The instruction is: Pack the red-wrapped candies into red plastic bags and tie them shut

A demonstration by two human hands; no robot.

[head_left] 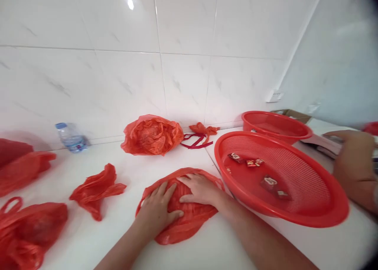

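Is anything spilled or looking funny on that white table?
Nothing looks spilled or broken. The water bottle near the wall looks tilted, though the camera may cause that. Some crumpled red plastic lies loose left of the left hand, and dark red strips lie tangled behind, which looks untidy.

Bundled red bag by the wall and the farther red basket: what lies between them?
In the head view, a small crumpled red plastic piece and some dark red strips lie between them.

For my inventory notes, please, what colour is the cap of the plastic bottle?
The bottle cap is blue, seen in the head view.
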